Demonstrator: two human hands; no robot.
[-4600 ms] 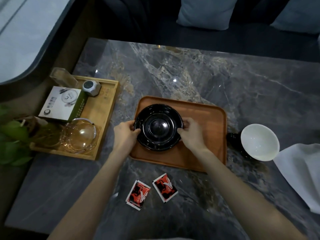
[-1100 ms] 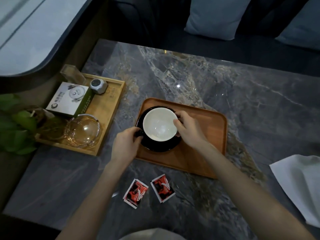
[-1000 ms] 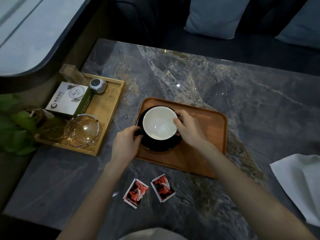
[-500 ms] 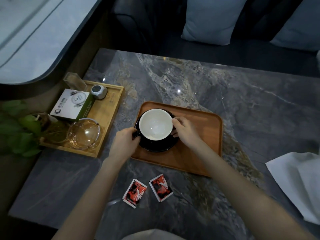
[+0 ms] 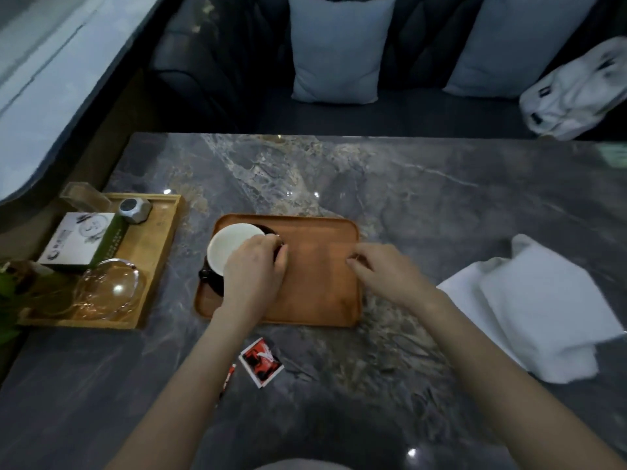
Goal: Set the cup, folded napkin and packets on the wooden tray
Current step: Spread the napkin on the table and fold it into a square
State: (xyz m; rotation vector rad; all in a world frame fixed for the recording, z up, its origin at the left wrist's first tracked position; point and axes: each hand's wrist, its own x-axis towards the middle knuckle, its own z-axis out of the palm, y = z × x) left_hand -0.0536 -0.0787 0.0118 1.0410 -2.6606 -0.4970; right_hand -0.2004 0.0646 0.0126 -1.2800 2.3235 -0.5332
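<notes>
The white-lined cup (image 5: 226, 246) stands on a black saucer (image 5: 211, 282) at the left end of the wooden tray (image 5: 315, 293). My left hand (image 5: 254, 269) lies over the cup's right side, fingers curled on its rim. My right hand (image 5: 383, 271) hovers over the tray's right edge, fingers loosely apart and holding nothing. A white folded napkin (image 5: 543, 310) lies on the table to the right of the tray. One red packet (image 5: 261, 361) lies in front of the tray. A second packet (image 5: 229, 374) is mostly hidden by my left forearm.
A bamboo tray (image 5: 159, 252) at the left holds a box (image 5: 79, 242), a glass bowl (image 5: 108, 290) and a small metal object (image 5: 135, 208). Green leaves (image 5: 5, 293) stick in at the far left. A sofa with cushions (image 5: 339, 49) and a white bag (image 5: 576, 93) lies beyond the table.
My right hand has let go of the cup and moved right to the tray's edge. My left hand has shifted from the saucer's left side onto the cup.
</notes>
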